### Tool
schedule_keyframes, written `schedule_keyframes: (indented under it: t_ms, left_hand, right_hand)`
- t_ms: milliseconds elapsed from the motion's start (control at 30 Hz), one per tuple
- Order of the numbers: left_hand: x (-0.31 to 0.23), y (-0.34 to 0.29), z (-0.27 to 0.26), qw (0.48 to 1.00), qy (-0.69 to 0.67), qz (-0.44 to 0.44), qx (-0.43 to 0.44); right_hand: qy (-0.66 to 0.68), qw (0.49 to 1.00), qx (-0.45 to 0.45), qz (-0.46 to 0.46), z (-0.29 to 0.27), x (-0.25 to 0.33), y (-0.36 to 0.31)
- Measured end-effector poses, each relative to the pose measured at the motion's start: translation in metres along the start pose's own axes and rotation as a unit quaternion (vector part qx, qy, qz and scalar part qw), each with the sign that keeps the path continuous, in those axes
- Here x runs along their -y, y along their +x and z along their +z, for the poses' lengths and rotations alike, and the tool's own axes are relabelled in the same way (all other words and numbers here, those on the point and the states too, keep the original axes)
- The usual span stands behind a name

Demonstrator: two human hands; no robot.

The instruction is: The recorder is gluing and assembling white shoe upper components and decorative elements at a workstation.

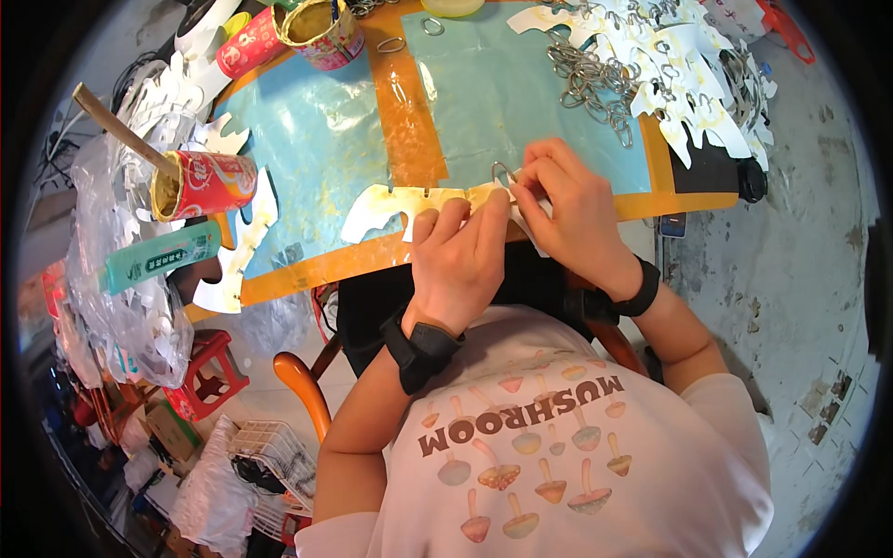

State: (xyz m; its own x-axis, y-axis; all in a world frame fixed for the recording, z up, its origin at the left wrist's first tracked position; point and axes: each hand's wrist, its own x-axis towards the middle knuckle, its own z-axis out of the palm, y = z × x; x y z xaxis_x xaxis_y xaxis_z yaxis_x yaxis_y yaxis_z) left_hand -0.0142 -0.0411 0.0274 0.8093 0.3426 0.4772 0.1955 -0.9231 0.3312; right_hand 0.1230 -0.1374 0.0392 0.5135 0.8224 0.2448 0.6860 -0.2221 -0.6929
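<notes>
A white, curved-edge cut-out piece (377, 209) with yellowish stains lies along the near edge of the work table. My left hand (456, 260) is closed on its near edge, thumb and fingers pressed together. At the piece's right end, my right hand (572, 209) pinches a small metal ring (502, 172), which stands up between the fingertips of both hands. The fingers hide where the ring meets the piece. Two loose metal rings, one of them a far ring (433, 26), lie on the blue table covering (307, 158).
A heap of metal rings (591, 79) and stacked white cut-outs (688, 88) fill the far right. On the left stand a red can (209, 184) holding a stick, a turquoise bottle (163, 256) and another white cut-out (251, 246). A glue-smeared tub (326, 42) sits at the back.
</notes>
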Motion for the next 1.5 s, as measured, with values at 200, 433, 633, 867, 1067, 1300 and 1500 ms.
schedule_keyframes:
  t_ms: [200, 433, 633, 867, 1067, 1300, 1500]
  left_hand:
    - [-0.009, -0.003, 0.001, 1.000, 0.020, -0.006, 0.009]
    - [-0.007, -0.011, 0.003, 0.998, 0.048, 0.025, 0.031]
    - [-0.009, -0.013, 0.005, 0.997, 0.066, 0.041, 0.027]
    - [-0.015, -0.009, 0.002, 0.998, 0.055, 0.016, 0.040]
    - [0.000, 0.025, -0.013, 0.995, -0.057, -0.064, 0.046]
    - [0.012, 0.042, -0.005, 0.990, -0.125, -0.035, 0.062]
    - [0.009, 0.037, -0.001, 0.984, -0.137, -0.093, 0.066]
  right_hand:
    - [0.029, 0.998, -0.050, -0.010, 0.003, 0.000, -0.019]
    - [0.174, 0.978, -0.066, 0.090, -0.014, -0.003, -0.007]
    - [0.068, 0.996, -0.009, 0.053, -0.008, 0.002, -0.001]
    - [0.094, 0.992, -0.032, 0.083, -0.002, 0.000, -0.003]
    - [0.066, 0.994, -0.044, 0.071, -0.001, 0.000, -0.003]
    - [0.049, 0.997, -0.030, 0.055, -0.002, -0.001, -0.002]
    - [0.058, 0.995, -0.033, 0.074, -0.002, 0.001, -0.003]
